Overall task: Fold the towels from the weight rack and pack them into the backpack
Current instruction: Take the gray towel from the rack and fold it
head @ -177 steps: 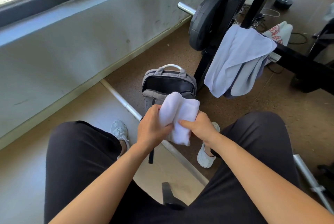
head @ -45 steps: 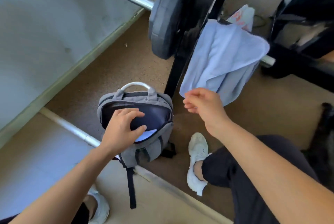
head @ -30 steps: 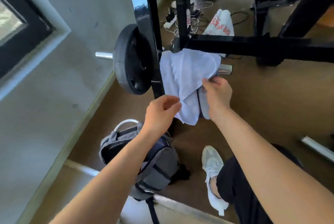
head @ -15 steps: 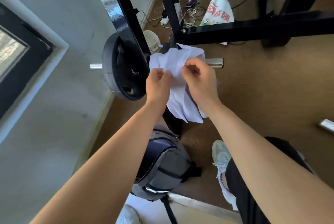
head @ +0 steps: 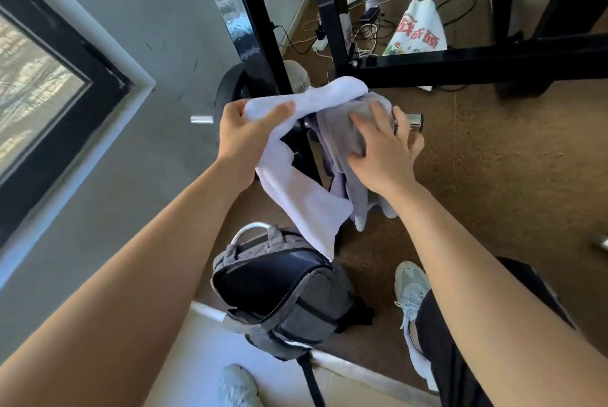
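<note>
Head view: both bare arms reach forward and down toward the weight rack. The left hand is raised with its wrist bent, and its fingers grasp the upper edge of the white towel, the thumb lying on top of the bunched cloth. The right hand rests palm-down on the grey towel, its fingers spread, fairly straight and released, pressing on the fabric rather than closing round it. The white towel looks soft and rumpled: one end is humped up over the grey towel beside the rack's black upright, and the rest hangs from the left hand in a loose, unfolded sheet, its lowest corner dangling just above the backpack. The grey towel is draped over the chrome bar, whose end pokes out just past the right hand's little finger, and its folds hang down under the wrist. The grey backpack stands on the floor below the hands, between the person's two pale shoes, unzipped with its dark inside showing.
</note>
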Demonstrator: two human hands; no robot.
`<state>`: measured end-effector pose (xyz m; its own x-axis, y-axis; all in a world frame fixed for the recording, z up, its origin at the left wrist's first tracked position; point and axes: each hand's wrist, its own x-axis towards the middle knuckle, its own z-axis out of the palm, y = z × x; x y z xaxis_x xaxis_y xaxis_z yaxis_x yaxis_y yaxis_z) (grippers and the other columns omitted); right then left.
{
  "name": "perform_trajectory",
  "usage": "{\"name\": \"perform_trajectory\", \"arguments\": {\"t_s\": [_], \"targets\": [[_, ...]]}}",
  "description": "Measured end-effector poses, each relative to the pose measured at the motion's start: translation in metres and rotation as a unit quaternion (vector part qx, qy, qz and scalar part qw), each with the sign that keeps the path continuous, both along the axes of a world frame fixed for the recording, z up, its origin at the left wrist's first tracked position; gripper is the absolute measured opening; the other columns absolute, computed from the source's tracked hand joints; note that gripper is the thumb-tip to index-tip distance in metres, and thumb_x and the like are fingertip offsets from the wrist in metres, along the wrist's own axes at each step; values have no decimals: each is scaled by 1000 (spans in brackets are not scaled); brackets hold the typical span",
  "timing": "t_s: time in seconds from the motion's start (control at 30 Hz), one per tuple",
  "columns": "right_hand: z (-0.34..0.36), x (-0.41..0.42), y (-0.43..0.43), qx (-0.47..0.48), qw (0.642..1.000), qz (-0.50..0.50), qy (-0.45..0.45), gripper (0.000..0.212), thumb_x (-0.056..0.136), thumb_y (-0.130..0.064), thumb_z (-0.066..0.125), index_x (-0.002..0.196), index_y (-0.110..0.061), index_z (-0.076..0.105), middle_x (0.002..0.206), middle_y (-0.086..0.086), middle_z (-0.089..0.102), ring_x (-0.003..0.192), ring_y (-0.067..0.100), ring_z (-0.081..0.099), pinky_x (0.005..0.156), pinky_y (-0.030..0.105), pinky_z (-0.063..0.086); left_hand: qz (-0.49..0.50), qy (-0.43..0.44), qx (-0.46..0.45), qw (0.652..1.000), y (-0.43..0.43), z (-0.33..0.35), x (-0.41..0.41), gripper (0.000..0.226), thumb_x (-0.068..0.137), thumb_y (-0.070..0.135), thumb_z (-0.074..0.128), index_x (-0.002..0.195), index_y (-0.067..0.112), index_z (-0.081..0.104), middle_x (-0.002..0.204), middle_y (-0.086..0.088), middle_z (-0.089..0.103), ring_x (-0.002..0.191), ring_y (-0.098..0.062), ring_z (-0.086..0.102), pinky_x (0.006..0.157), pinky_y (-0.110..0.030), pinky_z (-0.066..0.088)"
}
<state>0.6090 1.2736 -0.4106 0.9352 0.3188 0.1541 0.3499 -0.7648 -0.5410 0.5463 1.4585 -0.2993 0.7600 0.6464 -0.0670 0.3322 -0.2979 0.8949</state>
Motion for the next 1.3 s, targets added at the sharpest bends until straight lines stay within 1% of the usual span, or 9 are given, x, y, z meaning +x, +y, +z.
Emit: {"name": "perform_trajectory", "arguments": {"t_s": [0.07, 0.13, 0.27, 0.43, 0.6, 0.77, 0.9, 1.17, 1.3], "targets": [[1, -1, 1, -6, 1000, -3, 12, 62, 91, -32, 60, 146, -42, 33, 165, -7, 8, 152, 29, -1, 112, 62, 13, -51, 142, 215, 965, 11, -5, -15, 59, 65, 38, 89, 113, 14, 64, 101, 6, 63, 90, -16, 59, 70, -28, 46], [3, -3, 4, -6, 1000, -6, 23, 64, 92, -34, 59, 149, -41, 31, 166, -7, 5, 153, 30, -4, 114, 63, 9, -61, 206, 261, 941, 14, -6, -26, 40, 73, 29, 83, 94, 0, 65, 81, -1, 57, 74, -21, 48, 61, -29, 38], [6, -5, 7, -8, 999, -18, 25, 61, 93, -35, 58, 148, -41, 33, 167, -5, 4, 153, 30, -7, 116, 64, 6, -7, 81, 14, 997, 20, 3, -43, 22, 93, 30, 72, 90, 8, 72, 83, -4, 71, 82, -28, 69, 74, -37, 56], [2, -7, 9, -28, 999, -14, 15, 67, 94, -39, 57, 153, -39, 26, 168, -2, 1, 153, 34, -7, 115, 65, 6, 5, -47, -236, 971, 25, 14, -81, 48, 99, 54, 58, 127, 16, 69, 121, -5, 76, 112, -22, 73, 101, -42, 55], [3, -6, 5, -15, 999, 12, 30, 74, 92, -37, 57, 157, -38, 20, 169, 1, -4, 153, 37, -10, 115, 68, 5, -4, -44, -288, 956, 5, 32, -128, 47, 99, 58, 55, 119, 20, 73, 123, -6, 74, 118, -24, 69, 105, -44, 51], [7, -22, 8, 13, 1000, 15, -4, 78, 86, -37, 63, 155, -38, 27, 169, 0, 3, 153, 39, -4, 114, 68, 8, -4, -28, -296, 955, -25, 43, -176, 35, 103, 44, 51, 97, 20, 75, 95, -2, 76, 93, -18, 75, 79, -32, 59], [14, -68, 21, 106, 991, 74, -33, 63, 85, -42, 61, 146, -34, 47, 160, -3, 34, 149, 32, 21, 112, 59, 24, 25, 10, -297, 955, -34, 21, -207, 34, 101, 39, 56, 111, 13, 76, 111, -10, 77, 108, -26, 73, 99, -42, 54], [33, -182, 28, 349, 876, 245, 228, 16, 93, -18, 68, 106, -12, 74, 98, -5, 74, 92, 8, 68, 80, 25, 53, 19, 56, -287, 956, -43, -22, -263, 59, 72, 36, 76, 125, 9, 68, 124, -24, 70, 111, -38, 71, 104, -58, 51], [39, -230, 16, 323, 854, 350, 213, 38, 81, -17, 75, 117, -11, 67, 107, -6, 63, 100, 11, 64, 89, 27, 54, 0, 36, -255, 966, -45, -32, -283, 43, 68, 16, 66, 108, 4, 73, 104, -24, 74, 94, -32, 72, 85, -45, 59]]}}
